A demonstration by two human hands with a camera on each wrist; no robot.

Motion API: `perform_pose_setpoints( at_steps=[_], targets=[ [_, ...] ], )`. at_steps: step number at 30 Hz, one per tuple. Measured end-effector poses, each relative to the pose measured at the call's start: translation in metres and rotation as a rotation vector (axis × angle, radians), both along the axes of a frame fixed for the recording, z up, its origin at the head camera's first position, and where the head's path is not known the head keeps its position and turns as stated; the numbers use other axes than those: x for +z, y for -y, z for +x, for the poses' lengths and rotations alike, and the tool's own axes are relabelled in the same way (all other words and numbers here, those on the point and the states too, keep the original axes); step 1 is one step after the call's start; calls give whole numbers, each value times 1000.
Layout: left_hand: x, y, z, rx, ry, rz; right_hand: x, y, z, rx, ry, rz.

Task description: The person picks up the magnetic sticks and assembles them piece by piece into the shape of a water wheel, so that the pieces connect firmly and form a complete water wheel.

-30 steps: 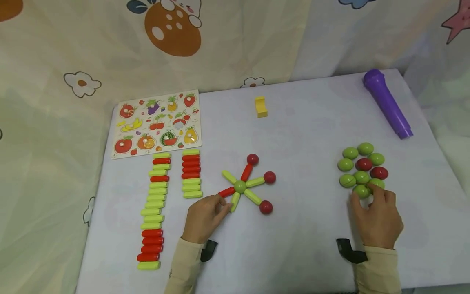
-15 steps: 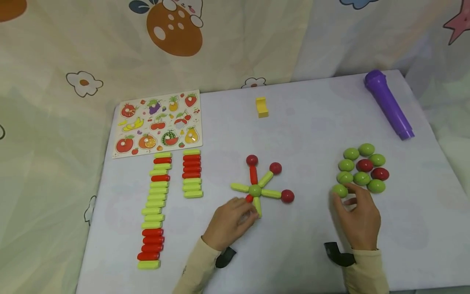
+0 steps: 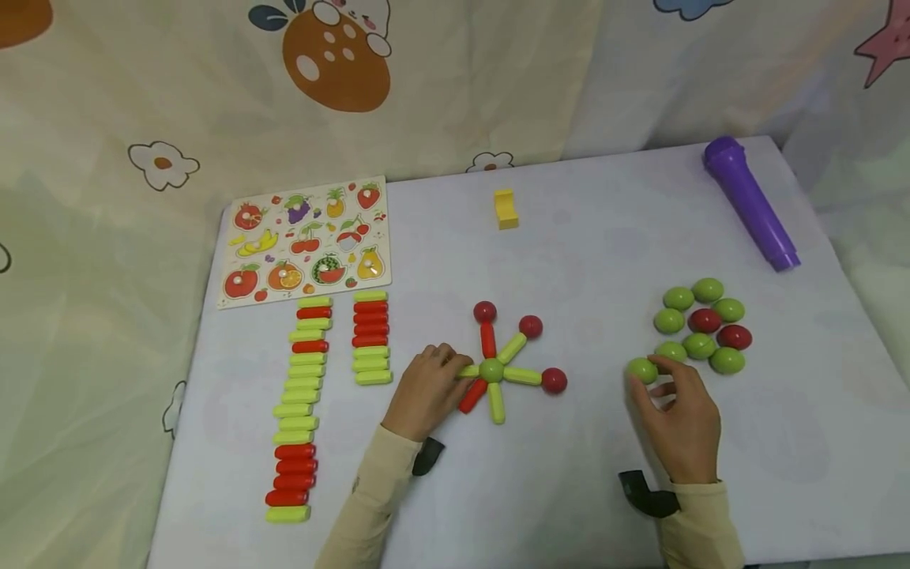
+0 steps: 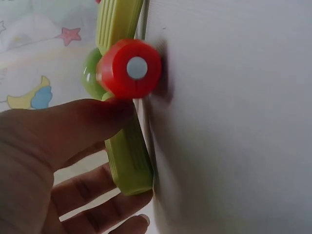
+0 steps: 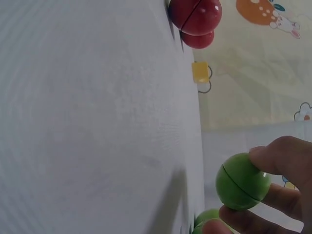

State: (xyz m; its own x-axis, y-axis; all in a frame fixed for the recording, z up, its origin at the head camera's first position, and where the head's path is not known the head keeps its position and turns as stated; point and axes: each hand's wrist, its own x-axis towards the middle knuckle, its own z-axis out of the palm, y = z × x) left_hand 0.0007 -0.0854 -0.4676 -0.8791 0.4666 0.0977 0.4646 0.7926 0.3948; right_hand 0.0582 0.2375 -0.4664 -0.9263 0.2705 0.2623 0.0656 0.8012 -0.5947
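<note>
A star-shaped build lies on the table: a green ball [image 3: 491,370] at its centre, light-green and red sticks around it. Three sticks end in dark-red balls [image 3: 554,381]. My left hand [image 3: 426,391] pinches the light-green stick [image 4: 129,161] that points left, thumb on one side and fingers on the other. Beside the thumb, the red stick [image 4: 130,68] shows its end with a pale centre. My right hand [image 3: 678,419] holds a loose green ball [image 5: 242,181] between thumb and fingers, just left of the group of green balls [image 3: 699,346].
Two columns of light-green and red sticks [image 3: 295,423] line the left side, below a fruit puzzle board [image 3: 306,241]. Two dark-red balls [image 3: 734,337] sit among the green ones. A yellow block [image 3: 505,209] and a purple toy microphone [image 3: 751,204] lie farther back.
The star build has shifted right and turned counter-clockwise. My left hand has gone from its red stick to a light-green one. My right hand has drawn a green ball leftward from the group.
</note>
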Motion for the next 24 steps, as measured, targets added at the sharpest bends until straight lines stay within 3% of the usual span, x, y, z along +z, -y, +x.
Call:
perform_pose_setpoints(
  at_steps=[7, 14, 19, 24],
  targets=[
    [3, 0, 14, 105, 1, 1, -2, 1, 0, 18, 10, -10],
    [4, -27, 39, 181, 11, 28, -1, 4, -1, 49, 47, -17],
    [3, -45, 48, 250, 10, 82, -3, 19, 0, 238, 93, 10],
    [5, -45, 46, 261, -53, 10, -8, 37, 4, 416, 144, -14]
  ],
)
